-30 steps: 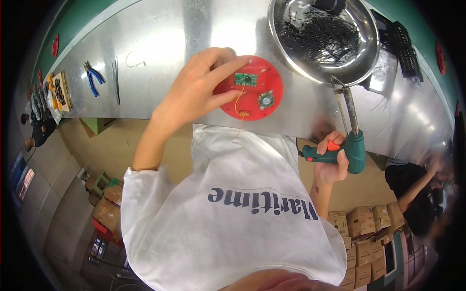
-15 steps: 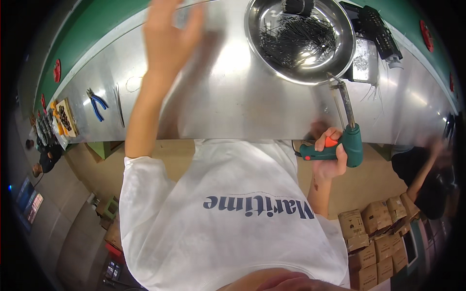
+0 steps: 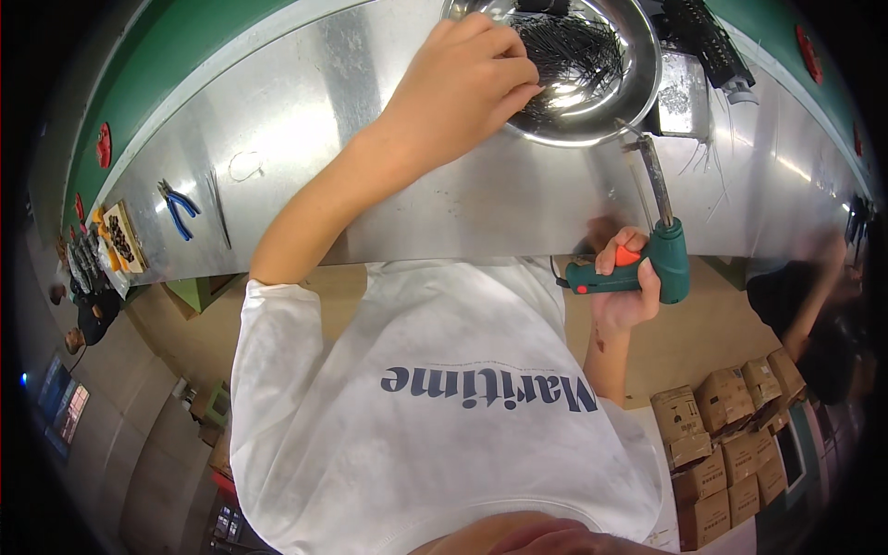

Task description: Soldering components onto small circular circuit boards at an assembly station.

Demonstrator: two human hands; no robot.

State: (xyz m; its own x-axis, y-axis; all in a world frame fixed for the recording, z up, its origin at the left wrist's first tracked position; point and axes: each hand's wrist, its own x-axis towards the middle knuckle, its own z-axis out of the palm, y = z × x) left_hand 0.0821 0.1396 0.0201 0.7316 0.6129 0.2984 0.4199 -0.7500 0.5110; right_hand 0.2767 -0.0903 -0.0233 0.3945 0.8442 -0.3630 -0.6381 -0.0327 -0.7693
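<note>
My left hand is over the left rim of a round steel bowl, its fingers bent and drawn together. Whatever its fingertips may grip is hidden. Many short, thin black wires lie in the bowl. My right hand is wrapped round the handle of a green soldering gun with an orange trigger. The gun's metal barrel points up and away from me, its tip close to the bowl's near rim.
Blue-handled pliers and tweezers lie on the metal table at left. A black device stands right of the bowl, with loose wires nearby. Cardboard boxes are stacked at lower right; another person is at far right.
My left hand has swung from the far left of the table over to the bowl, and its fingers have drawn together. My right hand keeps its grip on the soldering gun, hardly moved.
</note>
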